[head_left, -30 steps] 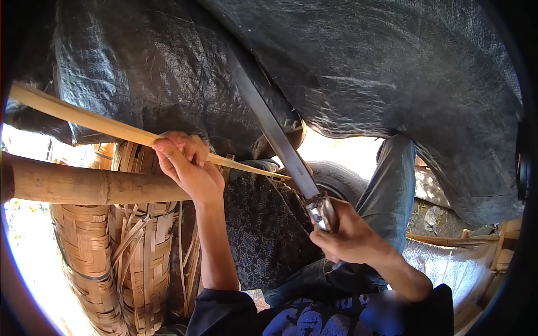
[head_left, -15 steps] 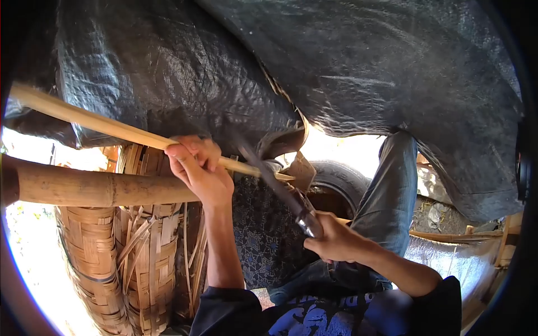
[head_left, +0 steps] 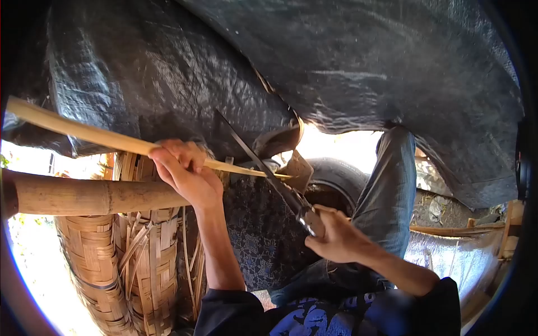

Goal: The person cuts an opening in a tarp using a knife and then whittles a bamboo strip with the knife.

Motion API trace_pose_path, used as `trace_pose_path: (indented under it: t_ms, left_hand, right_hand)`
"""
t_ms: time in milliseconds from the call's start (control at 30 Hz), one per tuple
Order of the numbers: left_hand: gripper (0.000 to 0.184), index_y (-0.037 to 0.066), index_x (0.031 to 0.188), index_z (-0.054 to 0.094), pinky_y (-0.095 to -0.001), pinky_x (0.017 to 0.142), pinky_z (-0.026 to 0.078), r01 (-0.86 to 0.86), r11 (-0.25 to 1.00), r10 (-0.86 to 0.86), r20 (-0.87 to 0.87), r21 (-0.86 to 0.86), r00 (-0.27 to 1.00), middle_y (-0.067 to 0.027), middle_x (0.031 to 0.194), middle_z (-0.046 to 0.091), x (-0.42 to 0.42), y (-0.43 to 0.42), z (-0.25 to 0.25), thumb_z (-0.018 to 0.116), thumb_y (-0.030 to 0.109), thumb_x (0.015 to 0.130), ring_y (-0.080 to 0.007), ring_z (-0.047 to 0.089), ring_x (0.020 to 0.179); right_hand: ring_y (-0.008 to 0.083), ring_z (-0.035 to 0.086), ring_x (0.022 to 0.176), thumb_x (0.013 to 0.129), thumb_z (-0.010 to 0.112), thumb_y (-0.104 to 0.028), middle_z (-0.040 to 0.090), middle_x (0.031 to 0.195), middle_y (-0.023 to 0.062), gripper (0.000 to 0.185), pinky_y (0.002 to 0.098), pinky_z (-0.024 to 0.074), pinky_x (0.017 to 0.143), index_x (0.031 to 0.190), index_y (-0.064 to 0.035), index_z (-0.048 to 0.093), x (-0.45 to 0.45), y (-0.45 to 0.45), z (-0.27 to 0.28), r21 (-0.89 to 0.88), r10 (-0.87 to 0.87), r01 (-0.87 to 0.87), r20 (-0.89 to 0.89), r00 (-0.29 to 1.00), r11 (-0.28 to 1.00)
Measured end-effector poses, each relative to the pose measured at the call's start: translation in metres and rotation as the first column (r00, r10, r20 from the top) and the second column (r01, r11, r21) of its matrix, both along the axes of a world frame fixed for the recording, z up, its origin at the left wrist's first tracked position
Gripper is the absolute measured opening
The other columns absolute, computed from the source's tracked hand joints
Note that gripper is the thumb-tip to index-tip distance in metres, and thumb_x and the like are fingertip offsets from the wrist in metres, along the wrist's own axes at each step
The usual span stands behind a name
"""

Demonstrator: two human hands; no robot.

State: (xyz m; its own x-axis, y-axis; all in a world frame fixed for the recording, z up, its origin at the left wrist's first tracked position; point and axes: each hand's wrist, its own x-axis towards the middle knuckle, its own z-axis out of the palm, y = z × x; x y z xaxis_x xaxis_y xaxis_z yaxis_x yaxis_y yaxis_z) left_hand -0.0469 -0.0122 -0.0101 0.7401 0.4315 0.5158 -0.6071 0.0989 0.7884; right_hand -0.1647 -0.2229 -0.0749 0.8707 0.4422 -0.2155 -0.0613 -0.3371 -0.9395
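Black sheeting [head_left: 358,73] fills the upper head view, its lower edge near the left hand [head_left: 188,171]; room opens between the forearms, over dark patterned cloth [head_left: 252,241]; that hand grasps a pale strip [head_left: 84,131], slanting from far left, above a bamboo pole [head_left: 73,197], towards a tyre [head_left: 339,175]; the right hand [head_left: 339,235] is clenched round a long knife's [head_left: 273,178] handle; its blade crosses the strip near the right end, contact unclear.

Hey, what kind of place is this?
Probably a makeshift workshop for bamboo or similar material: there's woven basketwork on the left, a wide spread of black sheeting, and a long knife in the right hand near a pale strip.
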Motion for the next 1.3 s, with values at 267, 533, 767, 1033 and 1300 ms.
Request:
trace_pose_path:
  t_ms: [267, 533, 767, 1033, 1300]
  left_hand:
    - [0.037, 0.013, 0.071, 0.039, -0.0203, 0.042, 0.016, -0.042, 0.999, 0.041, -0.029, -0.021, 0.999, 0.0051, 0.056, 0.025, 0.000, -0.009, 0.001, 0.047, 0.044, 0.089, -0.0049, 0.020, 0.046]
    - [0.038, 0.013, 0.070, 0.038, -0.0216, 0.043, 0.016, 0.102, 0.995, -0.102, -0.034, -0.021, 0.994, 0.0047, 0.056, 0.024, 0.003, -0.002, 0.002, 0.042, 0.045, 0.091, -0.0057, 0.017, 0.045]
    - [0.041, 0.013, 0.067, 0.035, -0.0228, 0.044, 0.015, 0.404, 0.914, -0.403, 0.043, -0.042, 0.914, 0.0044, 0.056, 0.021, 0.005, 0.019, -0.004, 0.036, 0.046, 0.093, -0.0065, 0.016, 0.044]
    - [0.043, 0.013, 0.070, 0.031, -0.0224, 0.043, 0.015, 0.431, 0.902, -0.431, 0.002, -0.028, 0.902, 0.0053, 0.055, 0.020, -0.001, 0.013, -0.002, 0.034, 0.050, 0.092, -0.0061, 0.013, 0.045]
    - [0.041, 0.013, 0.072, 0.032, -0.0222, 0.043, 0.015, 0.437, 0.898, -0.438, -0.008, -0.039, 0.899, 0.0051, 0.053, 0.020, 0.000, 0.016, -0.003, 0.034, 0.049, 0.092, -0.0053, 0.013, 0.044]
  right_hand:
    - [0.0281, 0.060, 0.076, 0.073, 0.061, -0.014, 0.057, 0.087, 0.0190, 0.041, 0.0373, 0.0474, 0.065, 0.107, 0.0027, 0.045, -0.012, 0.013, -0.023, 0.060, 0.020, -0.008, -0.210, 0.978, 0.998]
    - [0.0177, 0.056, 0.061, 0.074, 0.057, -0.010, 0.057, 0.077, 0.0123, 0.035, 0.0305, 0.0462, 0.055, 0.104, 0.0035, 0.046, 0.018, -0.020, 0.028, 0.084, 0.015, 0.000, -0.180, 0.984, 0.996]
    - [0.0124, 0.051, 0.047, 0.074, 0.054, -0.006, 0.050, 0.056, 0.0051, 0.020, 0.0291, 0.0381, 0.045, 0.090, 0.0033, 0.047, 0.021, -0.011, 0.016, 0.188, 0.196, -0.111, -0.533, 0.823, 0.976]
    - [0.0114, 0.047, 0.055, 0.070, 0.058, -0.004, 0.047, 0.060, 0.0045, 0.017, 0.0305, 0.0373, 0.049, 0.079, -0.0009, 0.044, 0.018, -0.007, 0.041, 0.201, 0.036, -0.013, -0.113, 0.993, 0.979]
    - [0.0134, 0.046, 0.051, 0.069, 0.059, -0.004, 0.046, 0.060, 0.0045, 0.020, 0.0306, 0.0355, 0.047, 0.082, -0.0003, 0.044, 0.020, -0.010, 0.040, 0.113, 0.014, -0.005, -0.079, 0.997, 0.994]
